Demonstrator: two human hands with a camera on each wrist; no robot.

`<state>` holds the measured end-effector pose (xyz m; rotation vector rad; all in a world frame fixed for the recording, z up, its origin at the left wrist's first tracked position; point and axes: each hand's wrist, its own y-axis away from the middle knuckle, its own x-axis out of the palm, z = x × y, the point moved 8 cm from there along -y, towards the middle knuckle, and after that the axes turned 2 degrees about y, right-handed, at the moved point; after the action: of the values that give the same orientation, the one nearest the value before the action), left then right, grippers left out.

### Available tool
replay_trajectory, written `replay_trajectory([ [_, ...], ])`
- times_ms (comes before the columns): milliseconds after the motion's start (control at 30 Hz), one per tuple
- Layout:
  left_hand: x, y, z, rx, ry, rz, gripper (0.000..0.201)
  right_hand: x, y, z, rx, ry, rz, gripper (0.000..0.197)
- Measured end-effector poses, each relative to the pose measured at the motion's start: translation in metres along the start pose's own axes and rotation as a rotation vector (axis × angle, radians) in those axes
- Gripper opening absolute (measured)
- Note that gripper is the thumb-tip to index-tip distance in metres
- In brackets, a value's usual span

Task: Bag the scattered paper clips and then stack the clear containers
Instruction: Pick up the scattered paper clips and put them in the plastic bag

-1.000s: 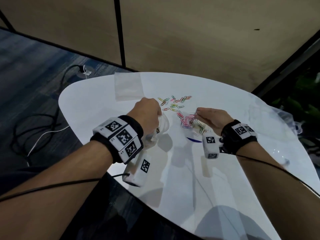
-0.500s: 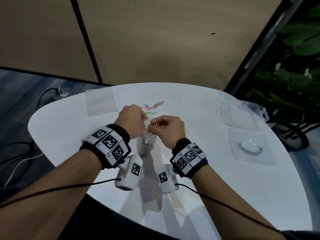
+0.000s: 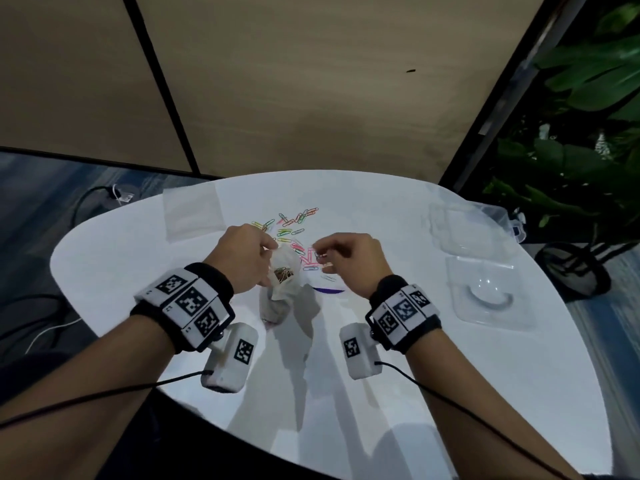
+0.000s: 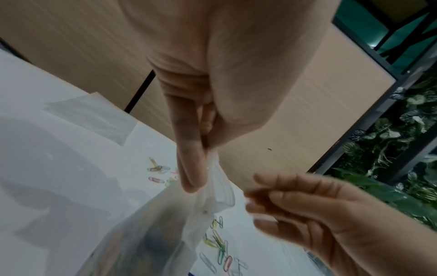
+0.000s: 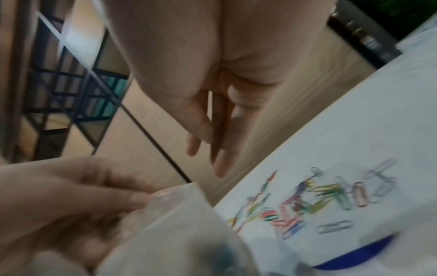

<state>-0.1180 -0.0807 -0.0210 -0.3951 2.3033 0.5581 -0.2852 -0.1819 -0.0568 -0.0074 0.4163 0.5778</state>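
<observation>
My left hand [image 3: 272,249] pinches the rim of a clear plastic bag [image 3: 282,271] between thumb and fingers and holds it above the white table [image 3: 138,271]. The bag hangs down with a clump of paper clips in its bottom. In the left wrist view the left hand [image 4: 203,168] grips the bag [image 4: 153,233] at its top edge. My right hand [image 3: 320,258] hovers just right of the bag's mouth with loosely curled fingers and holds nothing. Coloured paper clips [image 3: 294,226] lie scattered on the table behind both hands, and the right wrist view shows these clips [image 5: 307,201] too.
Two clear containers lie at the table's right side, one further back [image 3: 464,230] and one nearer [image 3: 485,296]. A second flat clear bag [image 3: 192,213] lies at the back left. A blue curved edge [image 3: 329,290] shows below the clips. Cables run over the floor on the left.
My right hand went from the clip pile to the bag's mouth and has now drawn back to the right, holding nothing. The left hand kept its hold on the bag.
</observation>
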Motion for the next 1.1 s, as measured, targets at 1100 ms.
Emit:
replay_trajectory([
  [1100,-0.044,-0.013,0.040,0.095,-0.122,0.009,0.022,0.032,-0.078,-0.058,0.189,0.755,-0.053,0.016],
])
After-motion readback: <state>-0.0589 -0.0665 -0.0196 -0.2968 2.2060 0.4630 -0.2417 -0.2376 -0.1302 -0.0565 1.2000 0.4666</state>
